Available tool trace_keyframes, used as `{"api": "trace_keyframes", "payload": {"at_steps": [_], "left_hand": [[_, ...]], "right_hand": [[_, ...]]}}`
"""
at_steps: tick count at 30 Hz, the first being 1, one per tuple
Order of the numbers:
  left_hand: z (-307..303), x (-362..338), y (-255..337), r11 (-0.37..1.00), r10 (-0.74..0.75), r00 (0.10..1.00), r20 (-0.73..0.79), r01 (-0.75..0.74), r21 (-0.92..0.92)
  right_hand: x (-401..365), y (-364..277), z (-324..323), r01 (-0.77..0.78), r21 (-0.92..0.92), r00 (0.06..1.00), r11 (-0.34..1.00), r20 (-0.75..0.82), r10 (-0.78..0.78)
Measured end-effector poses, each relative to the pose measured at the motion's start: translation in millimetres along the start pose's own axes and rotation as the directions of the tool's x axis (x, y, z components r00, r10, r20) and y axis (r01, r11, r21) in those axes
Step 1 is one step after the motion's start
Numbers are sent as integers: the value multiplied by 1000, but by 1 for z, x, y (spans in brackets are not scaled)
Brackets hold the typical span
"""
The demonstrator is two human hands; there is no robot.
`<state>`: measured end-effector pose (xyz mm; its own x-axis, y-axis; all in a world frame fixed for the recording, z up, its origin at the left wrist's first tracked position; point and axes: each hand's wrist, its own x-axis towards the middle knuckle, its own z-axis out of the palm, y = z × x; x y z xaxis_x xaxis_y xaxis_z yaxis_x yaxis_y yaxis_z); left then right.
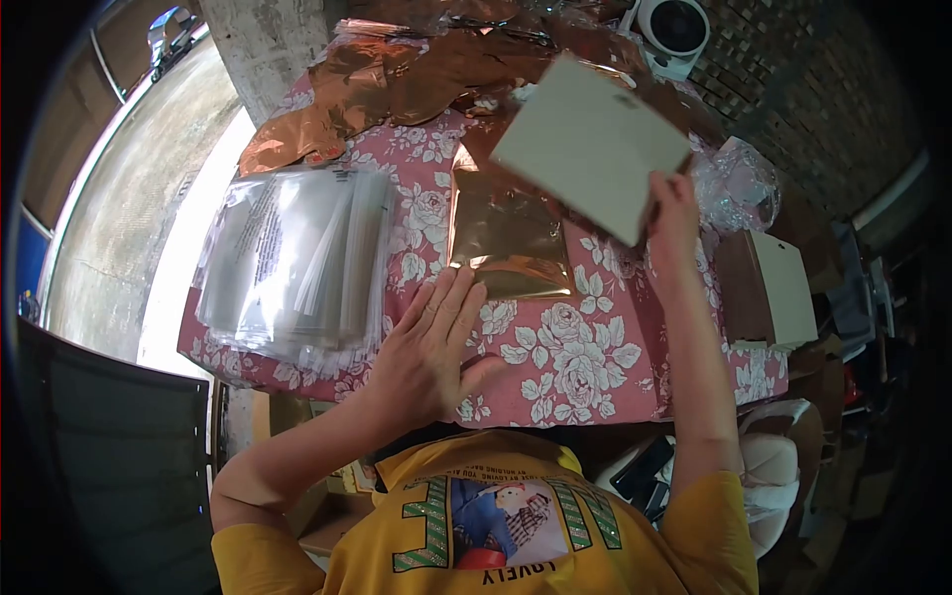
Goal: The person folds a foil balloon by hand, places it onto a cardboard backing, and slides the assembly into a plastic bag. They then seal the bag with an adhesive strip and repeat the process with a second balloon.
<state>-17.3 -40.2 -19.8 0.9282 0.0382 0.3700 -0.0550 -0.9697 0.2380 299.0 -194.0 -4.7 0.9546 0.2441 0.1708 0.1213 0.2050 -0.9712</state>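
Note:
My right hand grips a cream cardboard sheet by its lower right corner. A small dark slot shows near the sheet's upper edge, and the sheet is held tilted above the table. Below it lies a shiny gold foil packet, whose upper right part the sheet hides. My left hand rests with fingers stretched out flat, the fingertips touching the packet's lower left corner. To the left of that hand is a pile of clear plastic bags with printed text.
Copper-coloured foil pieces spread over the back of the flowered tablecloth. At right stand a stack of cream cards and crumpled clear plastic. A white device sits at the back right. A phone lies below the table edge.

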Motion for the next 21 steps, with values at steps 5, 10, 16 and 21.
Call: {"api": "trace_keyframes", "payload": {"at_steps": [5,10,16,21], "left_hand": [[0,1,0,1000,5,1000,-7,-5,-10],[-2,2,0,995,8,1000,-23,-10,-103],[-1,3,-2,988,41,997,-70,-51,-144],[-1,1,-2,990,48,998,-28,-51,-133]], "right_hand": [[-16,-24,-12,-192,220,972,957,179,154],[-80,-10,15,32,-525,918,851,352,182],[-103,-23,39,764,-561,638,319,731,-243],[-104,8,65,871,-370,438,325,883,-168]]}}
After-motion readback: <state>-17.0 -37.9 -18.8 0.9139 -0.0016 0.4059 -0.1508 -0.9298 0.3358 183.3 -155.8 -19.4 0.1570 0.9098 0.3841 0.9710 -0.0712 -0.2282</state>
